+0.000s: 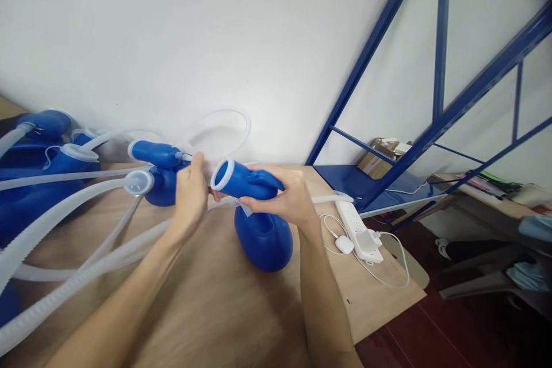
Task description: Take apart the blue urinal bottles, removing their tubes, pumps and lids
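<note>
My right hand (287, 195) is wrapped round the handle and neck of a blue plastic urinal bottle (265, 241), which stands tilted on the table. Its wide mouth has a white rim and faces left, uncovered. Just left of that mouth, my left hand (192, 190) is closed on a blurred, translucent whitish piece (210, 170), apparently a cap or tube end; my fingers partly hide it. Beyond my left hand sits another blue bottle (161, 187) with a clear cap (138, 182) and a ribbed white tube (99, 190).
More blue bottles (38, 184) with white tubes crowd the table's left side. On the right, a white power strip (357, 230) lies with a charger (344, 244) and cables. A blue metal rack (366, 63) with a cardboard box (377, 161) stands beyond the wooden table (207, 310).
</note>
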The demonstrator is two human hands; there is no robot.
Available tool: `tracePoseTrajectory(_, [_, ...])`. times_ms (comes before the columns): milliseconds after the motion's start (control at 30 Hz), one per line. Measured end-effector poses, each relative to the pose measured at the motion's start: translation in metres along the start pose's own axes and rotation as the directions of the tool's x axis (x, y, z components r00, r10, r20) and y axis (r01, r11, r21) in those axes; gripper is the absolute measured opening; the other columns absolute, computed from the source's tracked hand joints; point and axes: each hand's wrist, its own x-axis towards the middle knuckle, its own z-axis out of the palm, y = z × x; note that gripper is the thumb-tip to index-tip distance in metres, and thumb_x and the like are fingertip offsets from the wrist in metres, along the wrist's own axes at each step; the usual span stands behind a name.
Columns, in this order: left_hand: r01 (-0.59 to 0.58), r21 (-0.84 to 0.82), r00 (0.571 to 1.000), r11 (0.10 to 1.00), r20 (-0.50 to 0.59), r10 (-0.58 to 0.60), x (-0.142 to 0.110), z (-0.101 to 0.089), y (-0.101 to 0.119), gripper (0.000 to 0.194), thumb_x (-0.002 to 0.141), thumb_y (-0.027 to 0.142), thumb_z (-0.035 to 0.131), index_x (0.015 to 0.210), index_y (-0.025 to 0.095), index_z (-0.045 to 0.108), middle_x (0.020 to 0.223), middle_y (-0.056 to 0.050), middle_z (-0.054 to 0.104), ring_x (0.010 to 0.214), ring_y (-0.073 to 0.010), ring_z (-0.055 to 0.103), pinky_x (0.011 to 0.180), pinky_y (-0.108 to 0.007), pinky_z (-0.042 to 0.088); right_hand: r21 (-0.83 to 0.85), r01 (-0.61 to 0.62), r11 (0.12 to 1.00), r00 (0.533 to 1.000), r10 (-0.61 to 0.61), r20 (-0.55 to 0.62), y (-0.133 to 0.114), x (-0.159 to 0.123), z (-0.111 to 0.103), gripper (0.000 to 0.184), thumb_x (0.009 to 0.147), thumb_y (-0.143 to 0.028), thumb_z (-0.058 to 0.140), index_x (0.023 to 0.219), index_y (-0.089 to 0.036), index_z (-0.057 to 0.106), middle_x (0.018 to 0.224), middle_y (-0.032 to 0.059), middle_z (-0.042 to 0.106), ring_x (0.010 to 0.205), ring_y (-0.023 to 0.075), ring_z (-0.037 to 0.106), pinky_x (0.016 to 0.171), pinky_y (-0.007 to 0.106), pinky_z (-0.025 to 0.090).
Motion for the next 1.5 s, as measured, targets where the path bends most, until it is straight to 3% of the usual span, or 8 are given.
tracePoseTrajectory(300, [0.19,-0.019,0.957,0.982,0.227,-0.18,0.018,-0.017,-0.003,0.055,0.092,0.075,0.063,0.095,0.02,0.067,0.088,-0.005,0.073,0.072,-0.0213,0.071,0.058,-0.029,0.058,-0.046,0.115,0.992,0.993,-0.113,0.043,0.005,-0.001,-0.019,0.053,0.08,-0.039,0.093,0.128,-0.025,0.074,0.128,0.0049,0.081,0.113,0.0256,0.079,0.104,0.038,0.061])
tracePoseTrajectory(433, [0.37,0.202,0.807,0.907,0.413,-0.422,0.03,-0.038,-0.011,0.064,0.086,0.079,0.065,0.11,0.02,0.068,0.105,-0.01,0.077,0.076,-0.024,0.077,0.064,-0.032,0.063,-0.164,0.04,0.986,0.997,-0.029,0.067,0.02,-0.009,-0.04,0.053,0.081,-0.043,0.094,0.128,-0.027,0.075,0.127,0.0049,0.081,0.114,0.0284,0.079,0.103,0.041,0.061])
tracePoseTrajectory(567, [0.412,0.513,0.651,0.753,0.412,-0.637,0.042,-0.058,-0.03,0.056,0.09,0.071,0.058,0.1,0.017,0.069,0.083,-0.011,0.079,0.067,-0.0258,0.077,0.061,-0.033,0.063,-0.229,-0.038,0.973,0.992,0.064,0.106,0.03,-0.014,-0.051,0.052,0.083,-0.04,0.092,0.131,-0.03,0.075,0.128,0.0041,0.08,0.115,0.0301,0.078,0.102,0.045,0.061])
tracePoseTrajectory(833, [0.3,0.806,0.694,0.51,0.183,-0.697,0.053,-0.077,-0.081,0.036,0.089,0.054,0.06,0.081,0.019,0.065,0.052,-0.006,0.063,0.055,-0.0296,0.07,0.054,-0.035,0.056,-0.222,-0.012,0.975,0.967,0.067,0.244,0.028,-0.004,-0.028,0.056,0.082,-0.038,0.093,0.134,-0.031,0.074,0.132,0.0032,0.079,0.123,0.0304,0.075,0.11,0.046,0.058])
tracePoseTrajectory(1067, [0.143,0.925,0.819,0.351,0.088,-0.567,0.05,-0.071,-0.076,0.043,0.083,0.055,0.064,0.08,0.013,0.072,0.09,-0.031,0.075,0.1,-0.0535,0.073,0.083,-0.057,0.057,-0.208,0.034,0.978,0.956,0.029,0.291,0.027,0.0,-0.016,0.056,0.083,-0.036,0.092,0.136,-0.032,0.073,0.136,0.0028,0.077,0.128,0.0292,0.072,0.114,0.047,0.054])
tracePoseTrajectory(1200, [0.034,0.889,0.889,0.457,0.181,-0.419,0.043,-0.055,-0.04,0.048,0.094,0.058,0.05,0.092,0.016,0.073,0.101,-0.023,0.078,0.103,-0.0452,0.074,0.088,-0.051,0.056,-0.212,0.043,0.976,0.957,0.02,0.29,0.027,0.001,-0.013,0.057,0.083,-0.036,0.092,0.136,-0.029,0.073,0.134,0.005,0.078,0.126,0.0301,0.073,0.111,0.046,0.057])
tracePoseTrajectory(1333, [-0.13,0.448,0.815,0.885,0.556,-0.162,0.027,-0.037,0.002,0.05,0.093,0.068,0.056,0.093,0.022,0.075,0.097,-0.004,0.079,0.093,-0.0247,0.072,0.083,-0.031,0.056,-0.202,0.058,0.978,0.961,0.0,0.277,0.027,0.002,-0.012,0.061,0.084,-0.035,0.092,0.141,-0.032,0.071,0.137,0.0041,0.077,0.127,0.0305,0.073,0.113,0.049,0.056])
tracePoseTrajectory(1500, [-0.147,0.205,0.794,0.968,0.608,-0.008,0.013,-0.026,0.022,0.041,0.09,0.058,0.07,0.076,0.02,0.07,0.079,-0.001,0.071,0.076,-0.0178,0.063,0.071,-0.028,0.049,-0.17,0.076,0.983,0.965,-0.03,0.261,0.029,0.0,-0.016,0.061,0.085,-0.037,0.091,0.142,-0.032,0.07,0.139,0.0032,0.076,0.129,0.0293,0.072,0.115,0.046,0.056])
